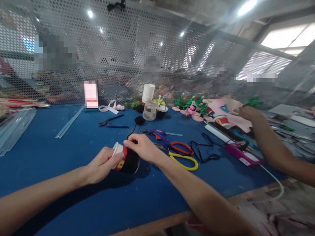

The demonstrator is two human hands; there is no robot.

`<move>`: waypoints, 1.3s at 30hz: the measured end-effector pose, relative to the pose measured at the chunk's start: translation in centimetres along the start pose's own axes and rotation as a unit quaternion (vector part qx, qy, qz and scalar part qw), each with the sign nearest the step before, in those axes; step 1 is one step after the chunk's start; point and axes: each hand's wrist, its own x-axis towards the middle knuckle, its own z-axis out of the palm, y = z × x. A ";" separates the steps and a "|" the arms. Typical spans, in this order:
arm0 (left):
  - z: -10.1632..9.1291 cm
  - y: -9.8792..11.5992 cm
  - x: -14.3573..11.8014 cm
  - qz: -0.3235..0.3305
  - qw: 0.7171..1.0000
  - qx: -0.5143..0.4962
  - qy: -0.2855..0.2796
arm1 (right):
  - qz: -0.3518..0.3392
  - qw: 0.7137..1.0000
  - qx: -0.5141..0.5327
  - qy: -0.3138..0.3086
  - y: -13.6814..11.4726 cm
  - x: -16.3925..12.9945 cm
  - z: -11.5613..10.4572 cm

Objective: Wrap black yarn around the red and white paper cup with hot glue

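My left hand (101, 165) is wrapped around a paper cup (118, 164), tilted on its side with its white rim toward the left. Black yarn (132, 161) covers the cup's other end, and a red printed band shows beside it. At the cup's upper side, my right hand (142, 147) has its thumb and fingers pinched on the black yarn. A thin strand runs from there up to a small black yarn ball (139, 120) lying on the blue table (73, 203).
A glue gun (159, 136), red-and-yellow-handled scissors (183, 160) and a purple power strip (243, 155) lie to the right. Pliers (110, 123), a clear jar (149, 110) and stacked cups (148, 93) sit farther back. Another person's hand (246, 113) reaches in from the right.
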 end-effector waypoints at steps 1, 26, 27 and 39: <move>0.0 0.0 0.0 0.005 1.000 0.003 0.002 | 0.002 1.000 0.000 -0.001 0.0 0.0 0.0; -0.2 0.6 0.4 -0.085 0.977 -0.173 0.096 | 0.056 0.985 0.141 -0.081 0.8 0.5 -1.0; -0.3 0.7 0.6 -0.104 0.968 -0.199 0.115 | 0.066 0.979 0.168 -0.092 0.8 0.6 -1.2; -0.7 -0.9 2.0 -0.181 0.902 -0.327 0.216 | -0.111 0.994 -0.001 0.001 -0.1 -0.9 -2.0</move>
